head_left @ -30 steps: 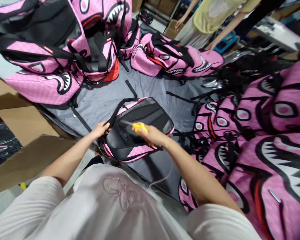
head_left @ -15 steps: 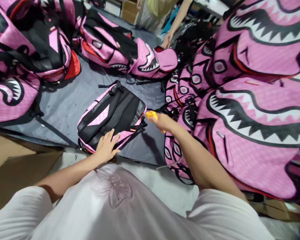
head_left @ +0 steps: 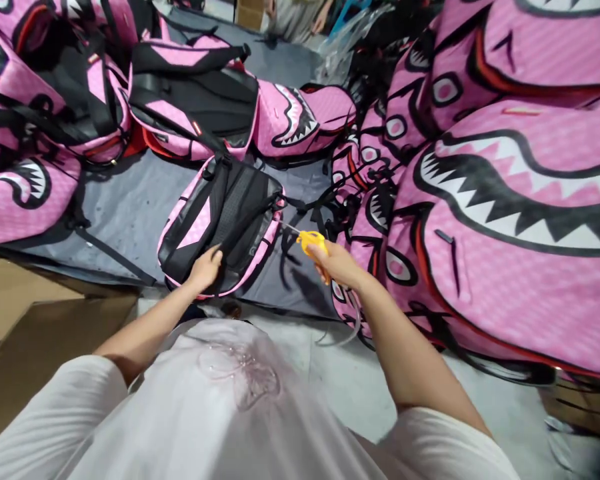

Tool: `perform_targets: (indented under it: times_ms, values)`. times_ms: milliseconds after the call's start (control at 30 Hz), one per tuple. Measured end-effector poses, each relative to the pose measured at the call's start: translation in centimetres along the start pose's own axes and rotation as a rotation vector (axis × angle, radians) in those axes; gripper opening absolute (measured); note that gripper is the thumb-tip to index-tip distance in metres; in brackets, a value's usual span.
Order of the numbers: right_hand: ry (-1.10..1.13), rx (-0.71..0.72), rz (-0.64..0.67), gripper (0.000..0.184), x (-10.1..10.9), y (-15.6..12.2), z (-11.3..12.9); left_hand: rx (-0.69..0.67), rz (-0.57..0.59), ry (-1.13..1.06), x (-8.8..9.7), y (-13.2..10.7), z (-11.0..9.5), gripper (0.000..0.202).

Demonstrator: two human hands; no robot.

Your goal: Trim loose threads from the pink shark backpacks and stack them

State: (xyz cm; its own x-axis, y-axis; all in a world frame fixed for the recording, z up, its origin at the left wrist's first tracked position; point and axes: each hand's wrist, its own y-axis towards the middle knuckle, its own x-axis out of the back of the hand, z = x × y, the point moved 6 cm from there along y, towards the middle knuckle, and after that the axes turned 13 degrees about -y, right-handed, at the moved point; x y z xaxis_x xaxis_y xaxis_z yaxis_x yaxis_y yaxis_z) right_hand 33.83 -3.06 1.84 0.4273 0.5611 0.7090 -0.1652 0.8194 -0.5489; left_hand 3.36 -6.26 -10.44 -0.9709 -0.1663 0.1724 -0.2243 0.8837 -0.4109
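A pink and black backpack (head_left: 235, 213) lies on the grey-covered table, its back panel and shoulder straps facing up. My left hand (head_left: 207, 268) is closed on the strap at its near side, though the fingertips are partly hidden. In my right hand (head_left: 333, 261) is a yellow air blow gun (head_left: 312, 243), gripped by its handle. Its thin nozzle points left at the backpack's right edge, and I cannot tell whether it touches. A pale hose (head_left: 353, 323) hangs below that hand.
Another backpack (head_left: 195, 93) lies just beyond, straps up. More pink shark-mouth backpacks crowd the left, and a tall stack (head_left: 520, 200) rises at the right. Cardboard boxes (head_left: 35, 353) stand at lower left. Across the table (head_left: 115, 200) another person's hand (head_left: 321, 20) shows near clear plastic.
My left hand has gone from lying spread on the backpack to gripping its strap. The backpack has turned slightly. The backpack behind has rolled straps up, and the other person's arm has drawn back.
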Motion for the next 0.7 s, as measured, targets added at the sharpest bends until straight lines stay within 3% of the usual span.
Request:
perform_targets:
  times_ms: [67, 100, 167, 233, 300, 367, 433, 500, 567, 700]
  values:
    - [-0.076, 0.05, 0.062, 0.034, 0.2, 0.4, 0.5, -0.288, -0.043, 0.473, -2.2, -1.9, -1.6, 0.05]
    - [-0.142, 0.064, 0.08, 0.037, 0.2, 0.6, 0.6, -0.361, -0.045, 0.648, -3.4, -2.6, -1.8, 0.055]
    - [-0.285, 0.029, -0.016, 0.043, 0.8, 0.9, 0.3, -0.376, -0.025, 0.86, -4.9, -3.2, -1.7, 0.06]
    - [-0.396, -0.008, -0.142, 0.047, 0.7, 1.0, 0.0, -0.335, 0.029, 0.902, -5.0, -2.9, -1.7, 0.062]
    - [-0.445, 0.056, -0.119, 0.047, -1.1, 0.4, 0.2, -0.324, 0.117, 0.835, -3.5, -2.6, -2.2, 0.057]
    - [-0.425, 0.165, -0.051, 0.044, -3.4, -0.9, 0.7, -0.405, 0.131, 0.731, -0.7, -2.6, -3.6, 0.052]
    - [-0.396, 0.175, -0.108, 0.043, -4.6, -2.3, 0.9, -0.565, -0.076, 0.645, 3.6, -2.8, -5.1, 0.054]
    - [-0.4, 0.089, -0.148, 0.041, -5.4, -3.0, 0.7, -0.584, -0.193, 0.621, 6.6, -1.8, -4.8, 0.059]
    - [-0.406, 0.041, -0.174, 0.039, -5.9, -3.1, 1.0, -0.543, -0.18, 0.631, 7.6, 0.1, -3.7, 0.059]
    - [-0.364, 0.058, -0.199, 0.039, -6.7, -3.3, 3.1, -0.456, -0.131, 0.574, 7.3, 3.1, -2.0, 0.06]
